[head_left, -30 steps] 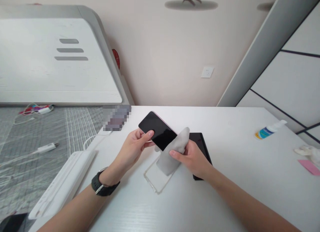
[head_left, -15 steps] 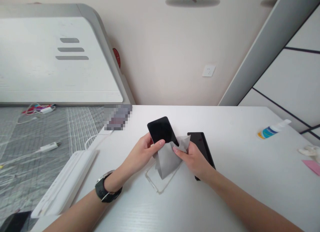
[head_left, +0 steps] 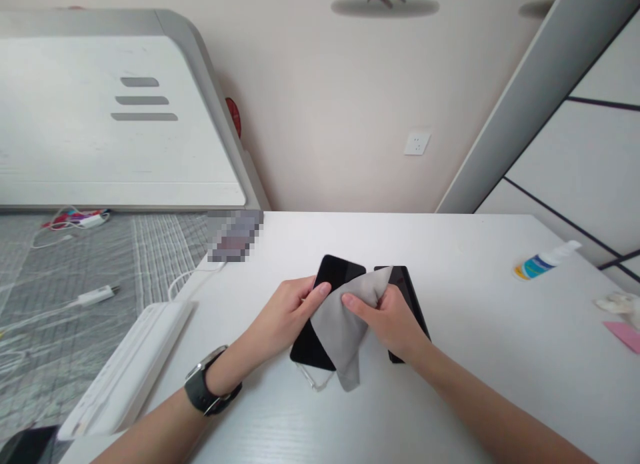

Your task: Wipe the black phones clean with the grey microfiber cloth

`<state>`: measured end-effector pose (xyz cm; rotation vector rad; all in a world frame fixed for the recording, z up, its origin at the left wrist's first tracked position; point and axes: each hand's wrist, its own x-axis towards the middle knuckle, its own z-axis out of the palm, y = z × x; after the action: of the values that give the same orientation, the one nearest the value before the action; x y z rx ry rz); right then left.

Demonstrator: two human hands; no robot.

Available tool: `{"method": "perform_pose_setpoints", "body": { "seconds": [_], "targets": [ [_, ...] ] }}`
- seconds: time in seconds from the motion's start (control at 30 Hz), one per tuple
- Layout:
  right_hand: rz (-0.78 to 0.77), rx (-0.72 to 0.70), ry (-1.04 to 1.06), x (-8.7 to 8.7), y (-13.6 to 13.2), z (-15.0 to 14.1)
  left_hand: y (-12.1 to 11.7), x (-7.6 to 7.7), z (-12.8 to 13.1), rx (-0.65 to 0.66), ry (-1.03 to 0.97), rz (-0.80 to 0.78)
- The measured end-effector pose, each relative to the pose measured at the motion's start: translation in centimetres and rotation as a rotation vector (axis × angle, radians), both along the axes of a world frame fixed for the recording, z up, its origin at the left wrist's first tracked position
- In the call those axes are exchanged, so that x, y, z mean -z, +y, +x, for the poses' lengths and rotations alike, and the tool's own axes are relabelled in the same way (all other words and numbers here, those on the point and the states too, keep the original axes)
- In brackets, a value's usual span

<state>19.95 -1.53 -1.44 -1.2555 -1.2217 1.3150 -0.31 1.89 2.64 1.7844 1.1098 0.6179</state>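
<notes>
Your left hand [head_left: 280, 314] clamps a black phone [head_left: 337, 272] at lower center, while your right hand [head_left: 390, 324] pinches a gray cloth [head_left: 343, 331] against its face, the hands close together.

Black glossy smartphone [head_left: 337, 271], screen up and slightly tilted, above a clear plastic phone case [head_left: 311, 380], partly covered by a soft grey microfiber cloth [head_left: 343, 337]; just beside it, a second black smartphone [head_left: 403, 284], lying screen up.

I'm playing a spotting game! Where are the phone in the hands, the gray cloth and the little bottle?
Black phone [head_left: 336, 272]: head view, on the top end of its screen.
Gray cloth [head_left: 341, 341]: head view, on its middle.
Little bottle [head_left: 536, 266]: head view, on its blue label.
</notes>
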Motion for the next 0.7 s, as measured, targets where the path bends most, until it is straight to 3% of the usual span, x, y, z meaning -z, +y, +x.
{"method": "perform_pose_setpoints", "body": {
  "seconds": [0.13,0.27,0.37,0.47,0.6,0.7],
  "targets": [
    [0.009,0.095,0.061,0.1,-0.1,-0.1,-0.2,-0.1,0.1,0.054,-0.029,-0.018],
    [0.048,0.216,0.188,0.4,0.2,-0.1,-0.1,-0.1,0.2,0.129,-0.123,-0.170],
    [0.082,0.244,0.273,0.5,0.8,0.0,0.3,0.0,0.0,0.060,-0.171,-0.250],
    [0.111,0.274,0.297,0.4,1.3,0.5,0.9,-0.1,-0.5,-0.008,-0.210,-0.209],
    [0.106,0.317,0.210,-0.1,1.7,1.8,1.4,-0.6,-1.2,0.110,-0.170,-0.181],
    [0.049,0.212,0.107,-0.8,1.9,2.6,1.4,-0.9,-1.3,0.104,-0.150,-0.130]
  ]
}}
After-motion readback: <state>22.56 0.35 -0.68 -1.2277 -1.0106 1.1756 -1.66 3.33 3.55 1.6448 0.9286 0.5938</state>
